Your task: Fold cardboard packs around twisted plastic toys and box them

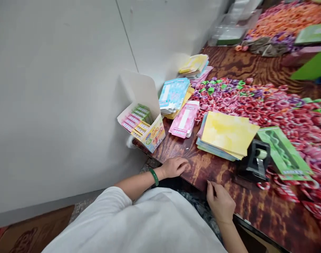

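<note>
My left hand (175, 166), with a green bangle (154, 177) on its wrist, rests at the table's front edge, fingers curled and nothing showing in them. To its right, my right hand (220, 200) is loosely closed at the same edge, and I see nothing in it. Beyond the left hand lie pink flat cartons (185, 118). A stack of yellow and blue cards (225, 133) sits ahead of the right hand, beside a black tape dispenser (255, 160) and a green windowed box (284, 151). An open display box (156, 135) of small coloured boxes stands at the left corner.
Red, pink, purple and green rings (271, 105) are heaped across the wooden table (229, 61). Blue cartons (174, 93) and yellow ones (194, 64) are stacked near the pale wall (70, 88). An orange heap (289, 21) lies at the far right.
</note>
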### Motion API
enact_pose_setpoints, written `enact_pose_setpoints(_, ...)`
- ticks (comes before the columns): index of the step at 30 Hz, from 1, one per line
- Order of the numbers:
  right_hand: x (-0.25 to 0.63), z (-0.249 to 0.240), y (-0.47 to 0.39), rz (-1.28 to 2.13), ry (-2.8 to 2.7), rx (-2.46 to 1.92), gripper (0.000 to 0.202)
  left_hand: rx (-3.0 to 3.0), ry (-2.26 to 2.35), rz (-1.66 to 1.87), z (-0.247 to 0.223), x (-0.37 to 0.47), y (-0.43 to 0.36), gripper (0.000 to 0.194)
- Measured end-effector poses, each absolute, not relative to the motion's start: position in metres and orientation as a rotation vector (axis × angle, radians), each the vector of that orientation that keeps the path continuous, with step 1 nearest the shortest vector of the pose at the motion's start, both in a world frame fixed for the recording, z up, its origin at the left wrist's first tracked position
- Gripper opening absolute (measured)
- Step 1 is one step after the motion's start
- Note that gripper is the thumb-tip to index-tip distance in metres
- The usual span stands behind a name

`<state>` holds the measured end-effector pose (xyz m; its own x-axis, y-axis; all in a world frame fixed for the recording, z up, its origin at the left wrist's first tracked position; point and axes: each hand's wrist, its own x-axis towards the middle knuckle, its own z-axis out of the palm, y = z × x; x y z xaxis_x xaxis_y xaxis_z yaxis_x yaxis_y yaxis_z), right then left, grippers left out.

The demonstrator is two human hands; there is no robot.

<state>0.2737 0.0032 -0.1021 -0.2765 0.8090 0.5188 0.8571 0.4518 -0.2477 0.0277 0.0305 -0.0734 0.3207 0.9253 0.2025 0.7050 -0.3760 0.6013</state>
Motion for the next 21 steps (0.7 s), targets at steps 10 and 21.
enact_pose_setpoints(10, 0.271, -0.091, 0.005, -0.327, -2.243, -1.278, 0.015, 2.176, 1.556, 0.764, -0.079, 0.027, 0.03, 0.021)
enact_pose_setpoints(21, 0.265, -0.098, 0.002, -0.005, -2.22, -1.399, 0.028, 2.059, 1.642, 0.824, -0.07, 0.034, 0.035, 0.022)
